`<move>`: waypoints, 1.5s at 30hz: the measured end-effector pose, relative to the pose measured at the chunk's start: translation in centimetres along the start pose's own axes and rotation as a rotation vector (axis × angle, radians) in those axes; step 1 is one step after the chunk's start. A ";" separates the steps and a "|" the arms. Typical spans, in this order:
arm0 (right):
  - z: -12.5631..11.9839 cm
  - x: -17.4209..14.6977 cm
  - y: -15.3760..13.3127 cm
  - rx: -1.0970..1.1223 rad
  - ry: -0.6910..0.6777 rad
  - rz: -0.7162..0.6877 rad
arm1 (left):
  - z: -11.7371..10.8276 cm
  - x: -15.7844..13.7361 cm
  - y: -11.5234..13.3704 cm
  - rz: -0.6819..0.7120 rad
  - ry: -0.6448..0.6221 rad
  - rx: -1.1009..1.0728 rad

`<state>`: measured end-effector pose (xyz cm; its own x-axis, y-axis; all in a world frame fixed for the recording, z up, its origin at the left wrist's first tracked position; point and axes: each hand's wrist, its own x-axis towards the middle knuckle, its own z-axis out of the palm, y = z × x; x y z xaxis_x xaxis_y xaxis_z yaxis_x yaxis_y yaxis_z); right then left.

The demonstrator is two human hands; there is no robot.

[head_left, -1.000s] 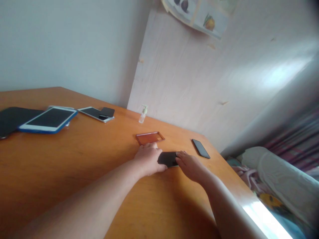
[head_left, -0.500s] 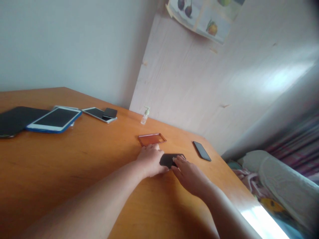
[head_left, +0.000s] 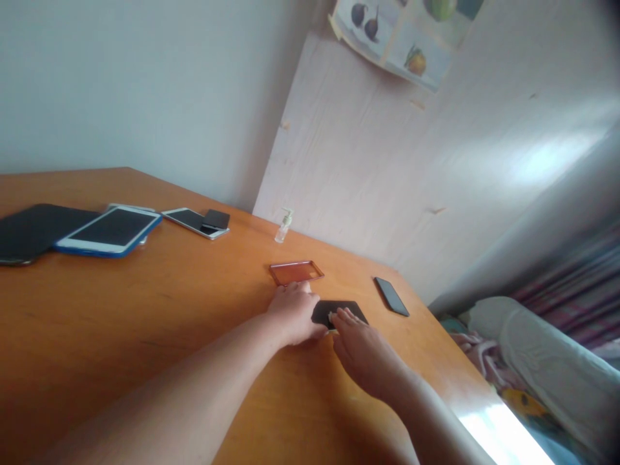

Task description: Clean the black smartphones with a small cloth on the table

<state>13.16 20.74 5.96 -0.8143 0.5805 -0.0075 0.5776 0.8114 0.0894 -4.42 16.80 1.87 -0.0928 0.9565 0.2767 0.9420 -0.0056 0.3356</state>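
A dark phone (head_left: 341, 306) lies flat on the wooden table before me. Around its left end my left hand (head_left: 296, 313) is closed, steadying it. My right hand (head_left: 357, 342) rests over the right part of the phone, fingers together, pressing a small white wad (head_left: 332, 317) like tissue against its surface. The fingers partly cover the wad, so its exact kind is unclear. Just beyond my left hand lies a clear reddish phone case (head_left: 296, 272).
Further back stands a small pump bottle (head_left: 283, 226). Another dark phone (head_left: 391, 296) lies to the right. At left are a blue-edged tablet (head_left: 111, 231), a black flat case or tablet (head_left: 39, 229), and a white phone (head_left: 186, 219) with a small black item (head_left: 216, 219) on it.
My right hand has slid the white wad slightly left and down across the phone, uncovering its far right corner. My left hand keeps its hold. The view has shifted a little.
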 end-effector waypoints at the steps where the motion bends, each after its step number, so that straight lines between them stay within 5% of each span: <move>1: -0.1 0.1 0.0 0.001 -0.001 -0.005 | 0.0 0.0 0.0 0.000 -0.001 0.001; 45: -0.7 3.0 -1.3 -0.023 -0.026 -0.092 | 0.1 -0.1 -0.4 -0.034 0.025 -0.035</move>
<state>9.87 21.38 6.47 -0.8617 0.5056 -0.0424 0.4990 0.8596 0.1102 -4.73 16.70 1.63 -0.1326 0.9488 0.2867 0.9266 0.0159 0.3758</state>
